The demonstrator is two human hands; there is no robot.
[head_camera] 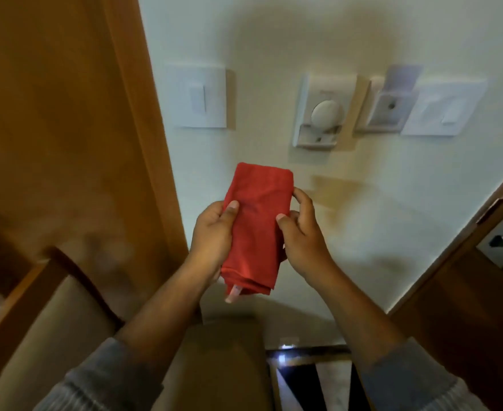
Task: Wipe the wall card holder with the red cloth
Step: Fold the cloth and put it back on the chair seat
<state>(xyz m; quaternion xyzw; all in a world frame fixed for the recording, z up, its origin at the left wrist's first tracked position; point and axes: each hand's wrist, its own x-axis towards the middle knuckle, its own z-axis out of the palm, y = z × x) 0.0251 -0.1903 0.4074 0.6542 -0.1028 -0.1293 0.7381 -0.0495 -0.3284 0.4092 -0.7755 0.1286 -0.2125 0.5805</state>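
Head view shows both hands holding the red cloth (pixel 257 226) in front of the wall (pixel 274 31), below the fittings; the left hand (pixel 213 235) grips its left edge, thumb on the front face and fingers behind; the right hand (pixel 302 232) pinches the right edge between thumb and curled fingers. So both hands are closed on the cloth, which is folded into a long upright pad; a small label hangs out at its lower end.

The card holder (pixel 385 109) sits on the wall up and to the right of the cloth, well apart from it, with a pale card (pixel 402 76) standing in its slot; it lies between a round dial unit (pixel 324 114) on its left and a switch (pixel 442 106) touching or just overlapping its right side; another switch plate (pixel 198 97) is further left, near the wooden door frame (pixel 75 114).

By my reading, no wiping has begun; the cloth touches nothing on the wall. The preparation looks nearly done, since the pad is folded and in hand. What is left is the whole of the wiping: raising the cloth up and right to the holder and rubbing its face and edges, probably around the card. Whether the holder is dusty I cannot tell; the picture is too soft.
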